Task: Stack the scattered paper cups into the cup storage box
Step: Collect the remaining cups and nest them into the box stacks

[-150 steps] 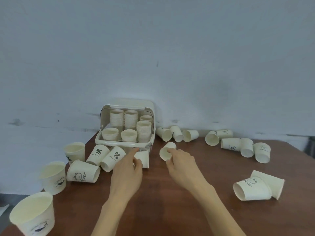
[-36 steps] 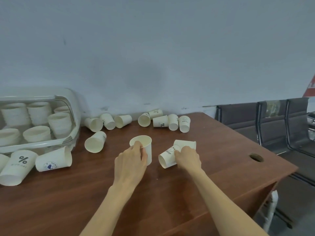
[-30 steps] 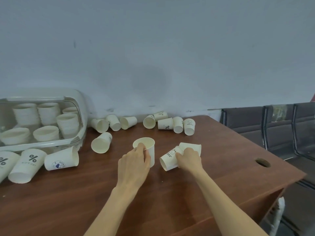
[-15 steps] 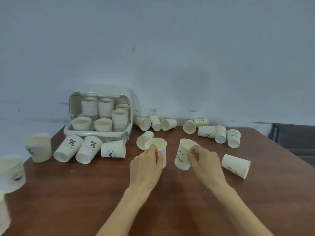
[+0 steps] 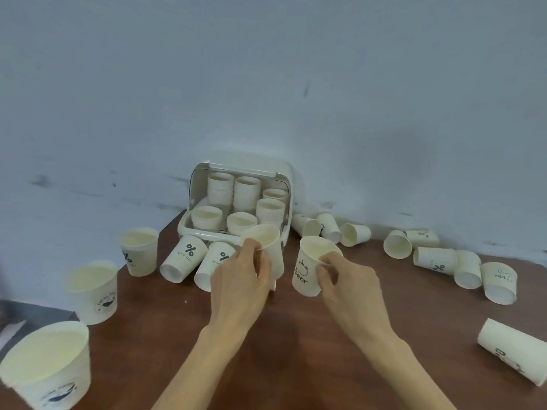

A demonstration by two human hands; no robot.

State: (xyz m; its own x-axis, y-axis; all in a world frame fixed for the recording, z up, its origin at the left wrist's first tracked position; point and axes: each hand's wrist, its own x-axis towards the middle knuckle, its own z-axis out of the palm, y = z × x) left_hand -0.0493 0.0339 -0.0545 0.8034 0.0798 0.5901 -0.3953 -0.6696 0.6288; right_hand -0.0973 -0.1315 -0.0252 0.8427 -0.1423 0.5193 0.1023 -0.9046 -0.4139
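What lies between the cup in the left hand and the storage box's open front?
In the head view nothing lies between them: the cup gripped by the left hand overlaps the front rim of the storage box, at its right corner.

The cup storage box point(image 5: 236, 199) sits at frame centre against the wall point(image 5: 266, 69), with stacked cups point(image 5: 220, 189) in it. Two lying cups point(image 5: 183, 254) lie just before it. Upright cups point(image 5: 93, 291) stand at lower left; more lying cups point(image 5: 435, 258) trail right across the table point(image 5: 296, 350).

Brown wooden table point(image 5: 296, 365), blue-grey wall point(image 5: 266, 84)
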